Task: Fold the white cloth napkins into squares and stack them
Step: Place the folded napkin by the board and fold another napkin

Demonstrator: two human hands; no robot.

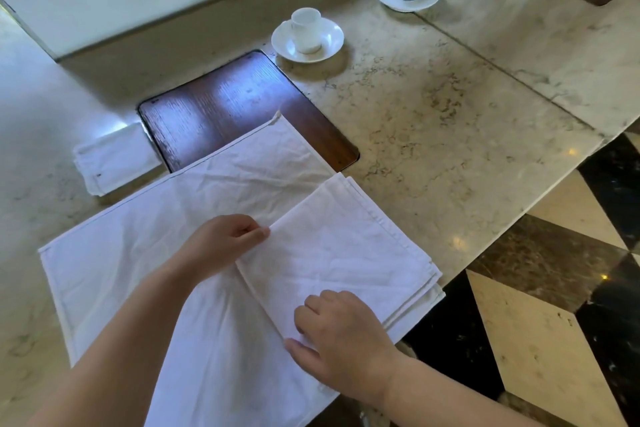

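Note:
A large white napkin [166, 236] lies spread across the marble table [433, 107], with its right part folded back over itself into a layered panel [346, 246]. My left hand [225, 246] pinches the far corner of that folded panel. At the panel's near corner, my right hand [343, 336] pinches the edge with curled fingers. A small stack of folded white napkins [114, 159] sits at the far left of the table.
A dark wooden inset [235, 104] lies just beyond the spread napkin. Three white cups on saucers stand farther back, the nearest cup [306, 29] just behind the inset. The table edge runs along the right, above a checkered floor [554, 305].

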